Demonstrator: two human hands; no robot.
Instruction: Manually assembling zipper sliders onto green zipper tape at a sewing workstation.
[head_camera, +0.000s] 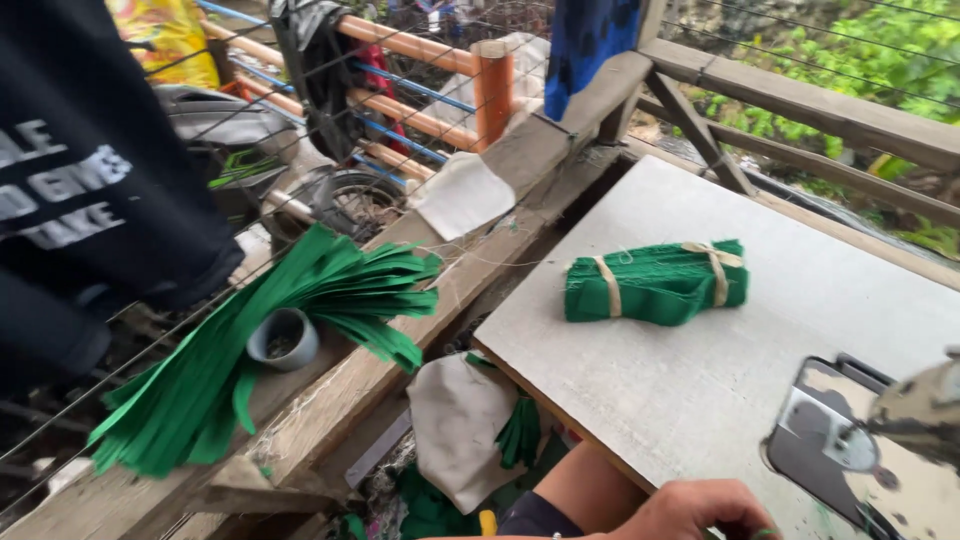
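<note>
One hand (690, 510) shows at the bottom edge, resting on the near edge of the counter (700, 380). Which hand it is I can't tell for sure; with the forearm coming in from lower left I read it as my left. Fingers curl down and a speck of green shows at the fingertips, so the grip may be pinched on a bit of green cloth, but it's cropped by the frame and I can't tell. My other hand is out of view.

Green bundle (655, 283) lies mid-counter, well apart from the hand, flat, tied with two pale bands, one near each end. It's the nearest worked piece. To its right, at the frame's lower right corner, sits the sewing machine (870, 440), metal plate and head, blurred.

Handling judgement: the bundle looks soft and stacked, so I'd take it from the middle between the bands, or by both ends, so layers don't slide out; loose threads stick off the top.

Left of the counter, a fan of green strips (270, 340) drapes over a wooden rail (470, 260), with a small grey cup (283, 338) sitting on them. A pale cloth bag (460, 430) hangs in the gap below the counter with more green scraps (520, 432) poking out.

Hard to see: the machine's needle area is smeared, the hand is cut off at the knuckles, and what lies under the counter is dark. A dark garment (90, 180) blocks the upper left.
</note>
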